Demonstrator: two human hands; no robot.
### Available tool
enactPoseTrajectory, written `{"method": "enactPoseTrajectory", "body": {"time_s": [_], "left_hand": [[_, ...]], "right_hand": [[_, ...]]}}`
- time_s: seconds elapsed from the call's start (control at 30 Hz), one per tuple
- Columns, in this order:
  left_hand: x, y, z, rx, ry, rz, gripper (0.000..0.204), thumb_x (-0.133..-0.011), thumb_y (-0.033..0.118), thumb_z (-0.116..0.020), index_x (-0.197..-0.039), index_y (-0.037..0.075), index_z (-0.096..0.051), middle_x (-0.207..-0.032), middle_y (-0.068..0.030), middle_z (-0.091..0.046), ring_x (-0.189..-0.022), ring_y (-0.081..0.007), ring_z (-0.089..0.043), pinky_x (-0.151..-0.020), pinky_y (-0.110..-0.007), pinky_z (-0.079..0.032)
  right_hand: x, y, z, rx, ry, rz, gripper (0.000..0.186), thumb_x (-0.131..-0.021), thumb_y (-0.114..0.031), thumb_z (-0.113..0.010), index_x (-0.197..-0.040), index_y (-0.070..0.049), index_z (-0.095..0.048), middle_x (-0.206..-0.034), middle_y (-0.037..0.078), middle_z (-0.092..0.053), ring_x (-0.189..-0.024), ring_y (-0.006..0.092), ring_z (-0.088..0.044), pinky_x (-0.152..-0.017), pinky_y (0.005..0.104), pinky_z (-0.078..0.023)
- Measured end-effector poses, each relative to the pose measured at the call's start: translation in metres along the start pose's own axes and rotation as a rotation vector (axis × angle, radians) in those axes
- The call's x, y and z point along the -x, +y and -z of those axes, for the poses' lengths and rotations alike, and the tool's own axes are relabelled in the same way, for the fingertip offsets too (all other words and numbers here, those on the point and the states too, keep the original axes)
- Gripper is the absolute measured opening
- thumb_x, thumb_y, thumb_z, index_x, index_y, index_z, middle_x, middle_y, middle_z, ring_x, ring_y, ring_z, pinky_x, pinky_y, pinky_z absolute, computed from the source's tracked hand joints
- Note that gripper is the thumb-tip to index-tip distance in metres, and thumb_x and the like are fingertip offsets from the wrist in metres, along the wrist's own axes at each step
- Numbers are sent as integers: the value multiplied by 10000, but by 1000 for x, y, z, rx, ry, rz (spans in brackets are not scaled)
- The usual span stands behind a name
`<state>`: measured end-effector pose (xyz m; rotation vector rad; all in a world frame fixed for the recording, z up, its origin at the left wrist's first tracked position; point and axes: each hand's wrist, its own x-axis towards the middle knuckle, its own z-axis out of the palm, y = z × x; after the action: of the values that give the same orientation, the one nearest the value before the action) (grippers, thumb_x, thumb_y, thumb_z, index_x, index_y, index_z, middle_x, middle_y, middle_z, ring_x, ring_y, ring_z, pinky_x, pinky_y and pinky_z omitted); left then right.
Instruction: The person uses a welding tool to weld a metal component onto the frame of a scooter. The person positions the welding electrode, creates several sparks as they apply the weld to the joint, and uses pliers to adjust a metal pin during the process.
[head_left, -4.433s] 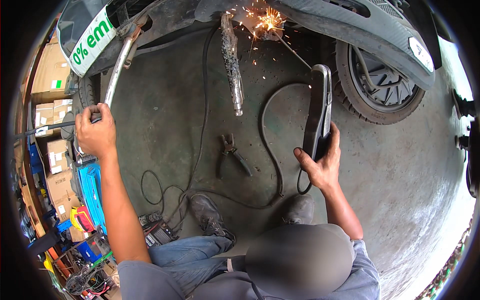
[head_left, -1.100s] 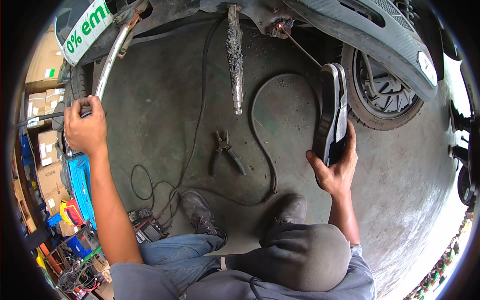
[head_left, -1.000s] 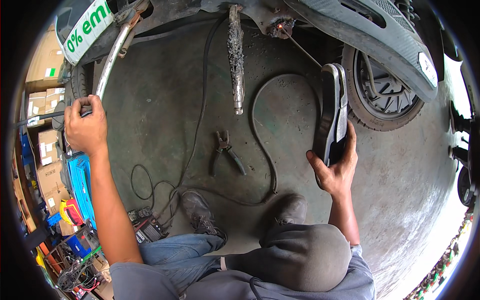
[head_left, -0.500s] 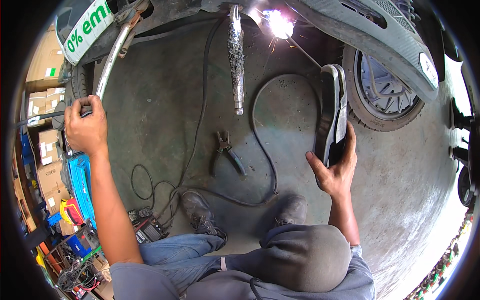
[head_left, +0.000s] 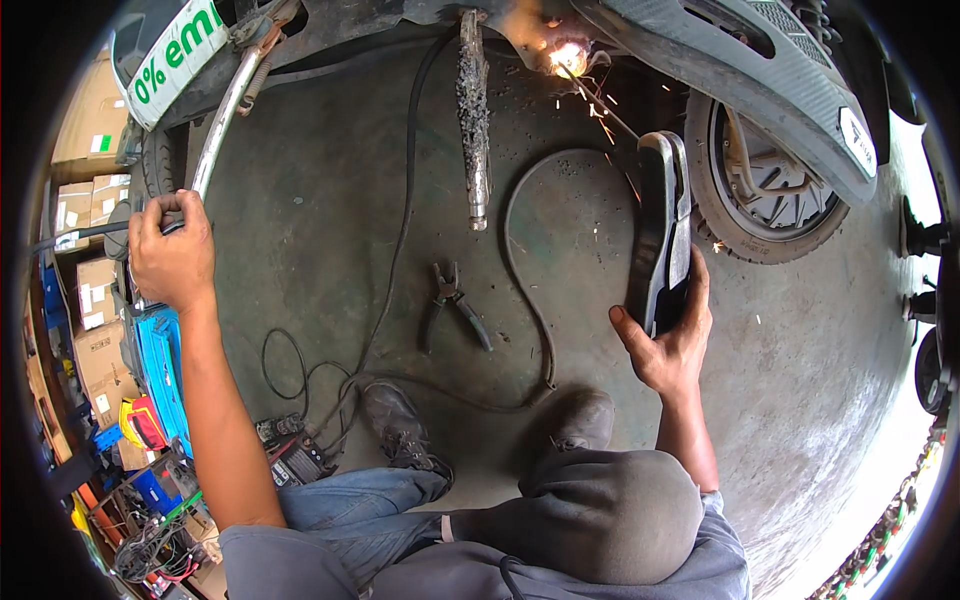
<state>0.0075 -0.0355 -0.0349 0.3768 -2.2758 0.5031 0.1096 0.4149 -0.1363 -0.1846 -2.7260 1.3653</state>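
Note:
My right hand (head_left: 672,345) is closed round a black electrode holder (head_left: 660,230), thumb on its left side. From the holder's far end a thin welding rod (head_left: 610,110) reaches up and left to a glowing spot under the scooter body (head_left: 700,70), with sparks flying off. At the left, my left hand (head_left: 172,250) is closed at the lower end of a silver side stand (head_left: 225,110) with a spring beside it. A dark rod (head_left: 85,234) also meets this hand; its end is hidden by the fingers. Between the hands, a slag-crusted metal leg (head_left: 473,120) points toward me.
Pliers (head_left: 455,305) lie on the concrete floor. A black cable (head_left: 515,220) loops across it, past my shoes (head_left: 400,420). A small machine (head_left: 300,462) sits by my left leg. Cardboard boxes (head_left: 100,290) line the left; a scooter wheel (head_left: 770,180) stands at right.
The bright white arc has shrunk to an orange glow with smoke and scattered sparks. The rod's tip shows more clearly. Both hands have hardly moved.

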Motion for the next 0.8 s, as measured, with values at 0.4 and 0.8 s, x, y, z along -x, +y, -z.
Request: {"method": "enactPoseTrajectory", "body": {"time_s": [0.4,0.8], "left_hand": [[0,4,3,44,80,-47,172,-746,332,-664,-650,190,-652,-680,5,-559,-609,-250,-586,-520,-405,-421],[0,-1,1,-3,6,-10,187,-760,370,-658,-717,189,-674,-750,6,-602,-688,-280,-621,-563,-419,-453]], "right_hand": [[-2,-2,-2,2,17,34,891,-622,-208,-772,-1369,1,-334,-1043,218,-626,-928,326,-652,-823,389,-506],[-6,-1,-1,-9,49,33,888,-618,-196,-774,-1370,-16,-338,-1021,211,-623,-906,316,-651,-803,394,-512]]}}
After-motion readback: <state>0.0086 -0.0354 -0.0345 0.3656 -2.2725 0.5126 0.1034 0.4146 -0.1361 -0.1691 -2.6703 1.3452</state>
